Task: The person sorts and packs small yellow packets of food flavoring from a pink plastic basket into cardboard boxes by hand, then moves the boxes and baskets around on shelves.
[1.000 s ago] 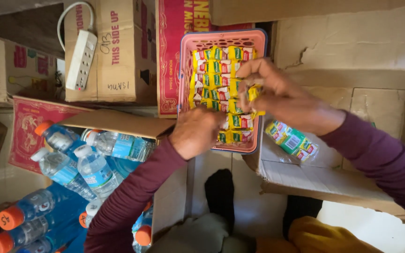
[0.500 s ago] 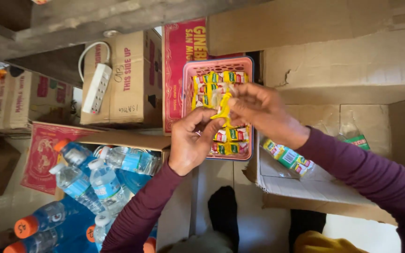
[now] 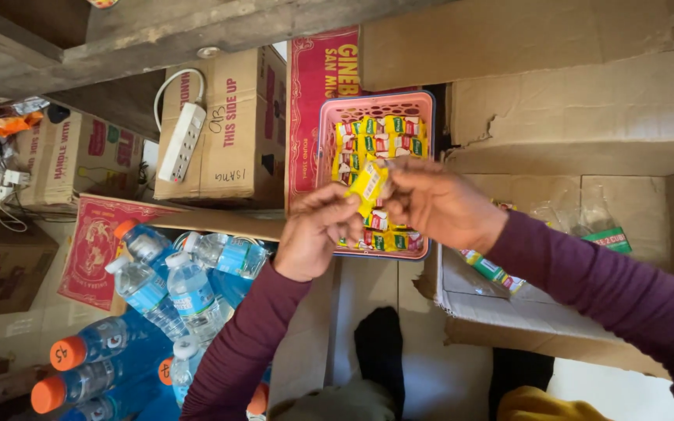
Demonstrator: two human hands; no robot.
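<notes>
The person's left hand (image 3: 317, 234) and right hand (image 3: 434, 206) meet over a pink basket (image 3: 376, 105). Both hands pinch one small yellow packet (image 3: 367, 185), the left at its lower end and the right at its upper side. The fingers of each hand are closed tight on it. The packet hangs just above the middle of the basket, not lying in it.

The basket is full of little yellow, red and green packets (image 3: 380, 136) set in rows. It sits between a red box (image 3: 313, 117) on the left and a big open cardboard box (image 3: 555, 164) on the right. A few more packets (image 3: 493, 269) lie in that open box, near its front edge. Water bottles (image 3: 189, 292) are packed lower left, and a white power strip (image 3: 181, 144) rests on a brown carton (image 3: 232, 129).

To do this well, the hands should probably grip the packet by its edges, keep it flat, and hold it right over the basket so it cannot fall outside. Gentle fingers look best, since the wrapper seems thin.
</notes>
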